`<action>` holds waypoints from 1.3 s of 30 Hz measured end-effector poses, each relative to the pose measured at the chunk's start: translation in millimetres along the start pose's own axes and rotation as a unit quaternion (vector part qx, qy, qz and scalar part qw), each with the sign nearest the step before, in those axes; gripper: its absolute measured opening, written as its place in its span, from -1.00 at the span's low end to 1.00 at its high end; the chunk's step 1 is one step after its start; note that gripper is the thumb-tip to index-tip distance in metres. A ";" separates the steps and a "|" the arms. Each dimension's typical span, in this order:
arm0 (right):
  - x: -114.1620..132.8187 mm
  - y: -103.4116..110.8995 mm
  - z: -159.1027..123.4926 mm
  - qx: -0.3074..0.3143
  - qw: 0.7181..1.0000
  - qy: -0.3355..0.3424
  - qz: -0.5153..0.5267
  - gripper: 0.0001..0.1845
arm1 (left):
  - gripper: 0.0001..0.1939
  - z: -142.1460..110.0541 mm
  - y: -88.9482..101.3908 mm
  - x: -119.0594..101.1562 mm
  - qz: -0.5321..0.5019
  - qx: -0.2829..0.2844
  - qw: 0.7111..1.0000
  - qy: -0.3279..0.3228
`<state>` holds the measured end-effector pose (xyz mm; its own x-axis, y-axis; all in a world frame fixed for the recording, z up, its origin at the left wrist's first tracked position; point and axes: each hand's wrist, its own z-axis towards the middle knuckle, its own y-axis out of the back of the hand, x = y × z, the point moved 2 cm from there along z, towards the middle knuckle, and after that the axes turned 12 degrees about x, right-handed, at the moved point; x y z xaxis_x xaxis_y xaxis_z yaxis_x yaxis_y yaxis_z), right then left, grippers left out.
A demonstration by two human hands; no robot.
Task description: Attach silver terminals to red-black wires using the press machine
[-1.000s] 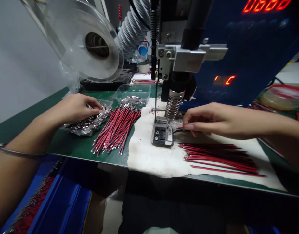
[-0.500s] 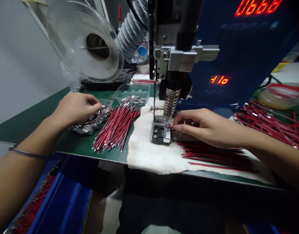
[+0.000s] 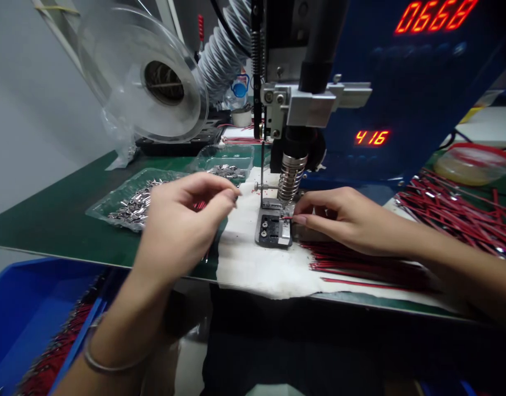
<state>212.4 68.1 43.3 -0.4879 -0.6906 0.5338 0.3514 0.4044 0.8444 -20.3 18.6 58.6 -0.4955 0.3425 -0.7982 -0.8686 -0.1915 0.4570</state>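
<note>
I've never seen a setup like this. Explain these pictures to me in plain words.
These show a person's bare hands, not a robot; every picture comes from one camera worn on the head, looking forward and down. Ahead stands a blue machine with red lit digits. The right hand holds a red wire at the small metal base below the machine's spring. The left hand pinches a small dark piece, too small to identify. On the green table, a clear tray holds metal pieces; more red wires lie on a white cloth.

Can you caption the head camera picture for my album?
Left hand pinches a small piece; right hand holds a red wire at the machine.
</note>
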 end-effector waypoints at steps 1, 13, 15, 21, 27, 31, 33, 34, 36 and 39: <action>0.0 -1.0 -0.1 -0.008 1.000 0.000 -0.004 -0.82 | -0.91 -1.7 -9.2 1.3 -0.030 0.004 0.999 0.018; -1.1 3.3 5.5 0.003 0.999 0.044 -0.028 -0.78 | -0.87 -15.1 -63.1 16.6 -0.276 -0.050 0.952 0.125; -2.0 11.2 11.0 0.065 0.996 0.055 -0.032 -0.75 | -0.87 -13.8 -62.8 18.1 -0.268 -0.040 0.953 0.139; -4.8 23.8 19.3 0.140 0.989 0.037 -0.015 -0.70 | -0.87 -13.2 -63.7 15.1 -0.276 -0.024 0.952 0.127; -9.2 11.6 13.6 0.096 0.993 0.023 0.068 -0.76 | -0.83 -20.0 -69.6 11.5 -0.270 -0.033 0.953 0.130; -10.5 1.2 7.9 0.030 0.995 -0.014 0.091 -0.78 | -0.77 -19.9 -70.8 16.1 -0.253 -0.034 0.956 0.143; -8.7 -1.9 5.1 0.005 0.996 -0.015 0.083 -0.78 | -0.76 -19.8 -71.0 18.1 -0.251 -0.023 0.957 0.144; -7.3 -2.7 3.8 -0.005 0.997 -0.012 0.073 -0.79 | -0.75 -19.8 -71.1 18.6 -0.247 -0.018 0.958 0.144; -4.6 -2.9 1.9 -0.019 0.999 -0.002 0.050 -0.80 | -0.75 -20.0 -71.1 18.8 -0.237 -0.008 0.961 0.142; -1.9 -1.4 0.4 -0.034 0.999 0.013 0.027 -0.80 | -0.76 -20.7 -71.0 17.8 -0.247 0.000 0.959 0.143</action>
<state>212.5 69.1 41.1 -0.4465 -0.6839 0.5770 0.4302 0.4014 0.8086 32.5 19.3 3.8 -0.0052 0.1259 -0.9920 -0.9975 -0.0708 -0.0038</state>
